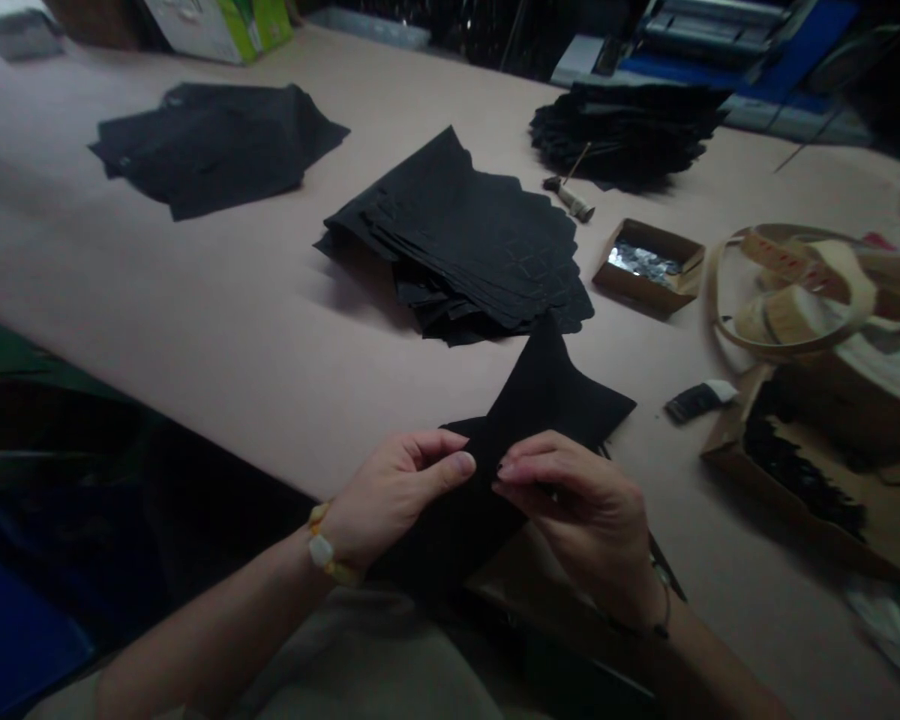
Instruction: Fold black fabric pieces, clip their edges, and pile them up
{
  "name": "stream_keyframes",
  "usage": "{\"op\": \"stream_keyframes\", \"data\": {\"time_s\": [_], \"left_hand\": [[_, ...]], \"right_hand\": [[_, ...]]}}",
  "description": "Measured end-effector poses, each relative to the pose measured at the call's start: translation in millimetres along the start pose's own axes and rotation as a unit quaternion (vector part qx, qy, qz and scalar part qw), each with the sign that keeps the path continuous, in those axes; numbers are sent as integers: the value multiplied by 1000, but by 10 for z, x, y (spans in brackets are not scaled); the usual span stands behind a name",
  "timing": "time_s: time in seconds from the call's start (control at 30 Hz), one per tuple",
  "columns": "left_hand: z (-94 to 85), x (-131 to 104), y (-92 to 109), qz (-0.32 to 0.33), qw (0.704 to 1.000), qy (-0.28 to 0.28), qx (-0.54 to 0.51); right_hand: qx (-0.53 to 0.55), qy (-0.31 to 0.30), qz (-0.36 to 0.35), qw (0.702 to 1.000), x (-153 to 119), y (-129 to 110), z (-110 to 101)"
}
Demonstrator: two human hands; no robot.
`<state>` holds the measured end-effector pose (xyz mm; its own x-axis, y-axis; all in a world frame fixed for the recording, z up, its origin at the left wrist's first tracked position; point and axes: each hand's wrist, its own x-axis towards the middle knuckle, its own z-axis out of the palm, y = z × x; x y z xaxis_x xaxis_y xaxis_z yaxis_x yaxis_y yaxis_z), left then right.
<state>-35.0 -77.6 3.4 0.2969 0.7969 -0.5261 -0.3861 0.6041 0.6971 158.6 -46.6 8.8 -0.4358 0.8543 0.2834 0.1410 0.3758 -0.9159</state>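
A black sheet of fabric or leather (555, 395) lies over the table's front edge, with a pointed corner toward the far side. My left hand (401, 490) pinches its left side between thumb and fingers. On the right, my right hand (577, 510) is closed at the sheet, its fingertips pressed together on a tiny dark thing too small to name. Just beyond is a fanned stack of similar black pieces (472, 240).
Black pieces (217, 145) lie far left, and a thick dark pile (630, 130) far right. Small box of shiny bits (649, 265), tape rolls (802, 290), a larger cardboard box (832, 480) with black bits, and a small dark-and-white block (699, 400) stand at right.
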Motion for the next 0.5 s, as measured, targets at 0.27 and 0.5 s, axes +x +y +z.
{"op": "stream_keyframes", "data": {"time_s": [0.27,0.5], "left_hand": [[-6,12,-5,20,998,11,50],[18,27,8,23,997,29,72]], "right_hand": [[-8,30,38,999,-23,14,39],[-25,44,52,997,-31,-8,3]]}}
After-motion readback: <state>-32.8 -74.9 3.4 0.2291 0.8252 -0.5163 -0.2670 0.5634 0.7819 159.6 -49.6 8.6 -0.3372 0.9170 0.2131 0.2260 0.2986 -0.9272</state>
